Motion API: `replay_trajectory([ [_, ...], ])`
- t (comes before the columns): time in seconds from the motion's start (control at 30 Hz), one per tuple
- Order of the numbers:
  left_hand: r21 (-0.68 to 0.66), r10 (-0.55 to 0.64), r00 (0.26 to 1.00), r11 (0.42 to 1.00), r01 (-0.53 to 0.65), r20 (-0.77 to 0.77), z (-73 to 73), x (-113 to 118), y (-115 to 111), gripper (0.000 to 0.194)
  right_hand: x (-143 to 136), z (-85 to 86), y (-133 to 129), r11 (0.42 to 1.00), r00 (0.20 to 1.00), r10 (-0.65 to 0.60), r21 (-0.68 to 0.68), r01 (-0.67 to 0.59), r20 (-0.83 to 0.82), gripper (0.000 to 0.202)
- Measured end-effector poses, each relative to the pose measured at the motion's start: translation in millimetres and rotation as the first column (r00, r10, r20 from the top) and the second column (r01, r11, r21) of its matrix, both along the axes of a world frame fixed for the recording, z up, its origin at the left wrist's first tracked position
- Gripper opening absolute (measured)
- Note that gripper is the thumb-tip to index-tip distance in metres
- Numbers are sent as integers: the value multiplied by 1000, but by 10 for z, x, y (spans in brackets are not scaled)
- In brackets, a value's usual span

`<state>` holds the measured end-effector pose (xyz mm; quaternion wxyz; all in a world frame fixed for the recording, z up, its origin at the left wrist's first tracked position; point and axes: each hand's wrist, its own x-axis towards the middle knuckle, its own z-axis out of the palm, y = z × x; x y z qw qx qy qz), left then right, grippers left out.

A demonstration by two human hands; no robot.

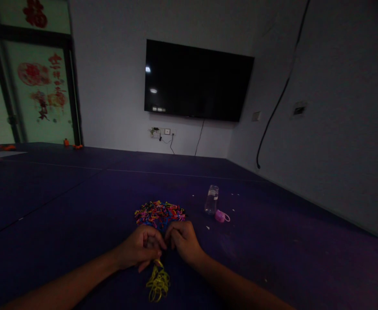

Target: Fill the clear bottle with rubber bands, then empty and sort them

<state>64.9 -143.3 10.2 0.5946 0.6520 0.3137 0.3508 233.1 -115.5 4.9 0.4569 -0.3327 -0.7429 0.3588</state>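
A heap of small multicoloured bands lies on the dark purple surface just beyond my hands. My left hand is curled, its thumb and fingers closed on a yellow band at the top of a loose cluster of yellow bands. That cluster spreads out below my left fingertips. Close beside it, my right hand has its fingers bent and pressed together at the near edge of the heap. Whatever its fingertips hold, if anything, is hidden.
A clear bottle stands open right of the heap, beside a pink lid with a loop. White scraps dot the purple surface. Orange objects sit at the far left. A television hangs on the wall.
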Motion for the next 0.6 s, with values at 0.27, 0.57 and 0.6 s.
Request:
replay_trajectory([
  [0.27, 99, -58, 985, 992, 75, -164, -85, -6, 33, 35, 243, -15, 303, 933, 946, -320, 189, 306, 49, 27],
  [0.57, 933, 597, 757, 357, 45, -265, 5, -192, 244, 18, 244, -62, 383, 869, 853, -459, 325, 373, 250, 32],
  [0.6, 939, 632, 725, 337, 62, -275, 17, -213, 269, 18, 249, -48, 386, 873, 846, -442, 358, 330, 299, 33],
])
